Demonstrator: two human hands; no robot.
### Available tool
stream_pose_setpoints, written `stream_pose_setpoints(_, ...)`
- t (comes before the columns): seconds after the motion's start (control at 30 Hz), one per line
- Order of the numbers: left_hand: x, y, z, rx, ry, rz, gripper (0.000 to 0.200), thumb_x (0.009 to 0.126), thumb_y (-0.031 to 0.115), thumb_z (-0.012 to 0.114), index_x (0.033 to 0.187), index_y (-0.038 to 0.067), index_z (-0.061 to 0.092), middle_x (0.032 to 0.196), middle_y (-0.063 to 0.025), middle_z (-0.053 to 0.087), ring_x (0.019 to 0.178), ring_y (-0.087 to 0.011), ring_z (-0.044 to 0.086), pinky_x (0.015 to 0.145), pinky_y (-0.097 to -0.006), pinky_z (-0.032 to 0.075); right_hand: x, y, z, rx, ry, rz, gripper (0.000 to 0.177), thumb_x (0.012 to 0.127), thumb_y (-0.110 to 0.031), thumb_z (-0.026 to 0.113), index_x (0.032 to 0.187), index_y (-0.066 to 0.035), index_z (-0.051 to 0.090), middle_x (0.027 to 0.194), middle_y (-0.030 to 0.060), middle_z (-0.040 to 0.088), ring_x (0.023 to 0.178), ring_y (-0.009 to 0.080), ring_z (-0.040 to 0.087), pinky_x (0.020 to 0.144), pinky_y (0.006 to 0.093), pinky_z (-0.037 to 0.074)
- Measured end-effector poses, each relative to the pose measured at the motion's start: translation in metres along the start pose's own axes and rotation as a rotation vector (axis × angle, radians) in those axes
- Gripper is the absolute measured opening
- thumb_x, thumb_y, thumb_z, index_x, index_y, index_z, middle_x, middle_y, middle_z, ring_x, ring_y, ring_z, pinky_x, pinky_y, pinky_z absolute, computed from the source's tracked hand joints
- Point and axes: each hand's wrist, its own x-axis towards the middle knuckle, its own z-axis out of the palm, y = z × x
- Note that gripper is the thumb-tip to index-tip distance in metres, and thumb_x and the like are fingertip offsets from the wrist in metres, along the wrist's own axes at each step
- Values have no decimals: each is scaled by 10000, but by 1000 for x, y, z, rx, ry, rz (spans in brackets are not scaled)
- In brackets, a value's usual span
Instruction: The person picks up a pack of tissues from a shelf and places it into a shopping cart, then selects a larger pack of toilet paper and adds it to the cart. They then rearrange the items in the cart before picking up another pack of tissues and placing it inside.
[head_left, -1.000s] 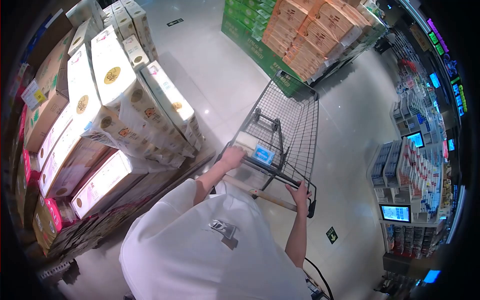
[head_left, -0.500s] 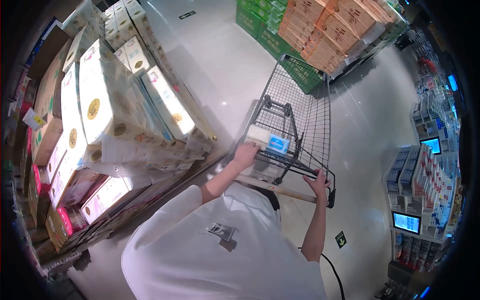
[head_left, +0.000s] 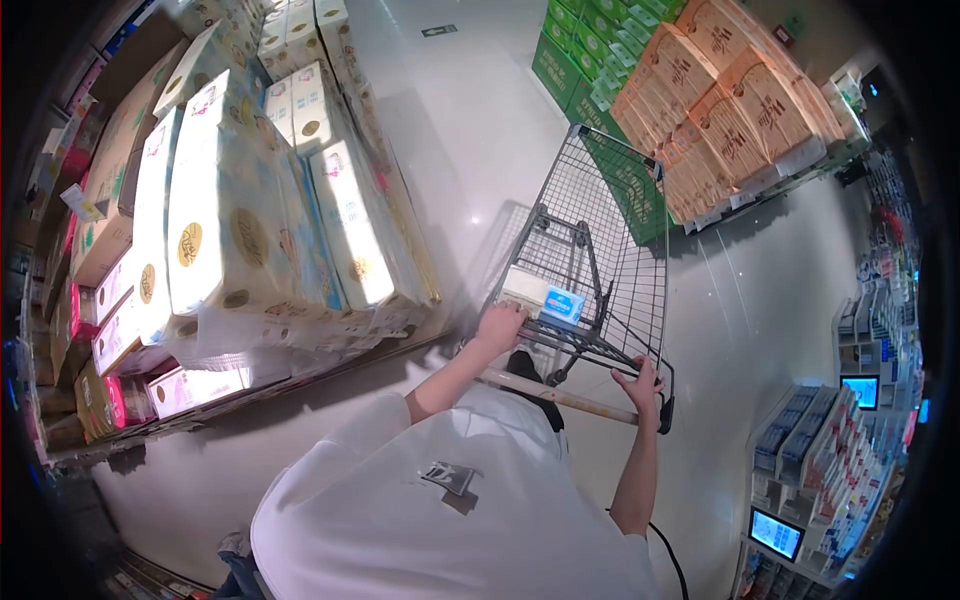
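Observation:
Ahead of me stands a wire shopping cart [head_left: 625,230], its handle bar [head_left: 560,394] close to my body. In its near end lie a whitish pack [head_left: 526,287] and a blue-and-white pack [head_left: 563,306], side by side. My left hand [head_left: 503,325] is closed at the cart's near left edge, by the whitish pack; its fingertips are partly hidden. On the near right edge of the cart rests my right hand [head_left: 638,382], its fingers bent around the frame and the thumb apart.
Stacked white tissue packs [head_left: 230,220] fill a low platform on the left. Beyond the cart's right side are orange packs [head_left: 740,110] and green boxes [head_left: 575,75]. Shelves with small screens [head_left: 776,534] line the right. Part of a person's leg [head_left: 240,570] shows at bottom left.
The view has shifted, and the orange and green stacks show more fully. More floor shows below the left platform, and a leg has appeared at bottom left. Both hands keep their places on the cart.

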Motion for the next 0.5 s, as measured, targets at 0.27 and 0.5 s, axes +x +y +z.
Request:
stream_pose_setpoints(0.27,48,-10,-4,11,42,-76,301,786,307,722,1032,143,666,982,-100,659,970,-306,645,787,-456,522,90,-22,-28,-3,-19,-84,738,629,-622,823,1110,-175,486,1122,9,555,1246,233,440,1121,632,37)
stream_pose_setpoints(0.5,91,-22,-13,16,28,-183,388,743,305,749,1085,154,647,1055,-104,648,1022,-311,633,856,-454,509,167,-54,-58,-89,-115,-177,768,605,-654,821,1160,-208,536,1185,32,597,1233,235,466,1112,625,88)
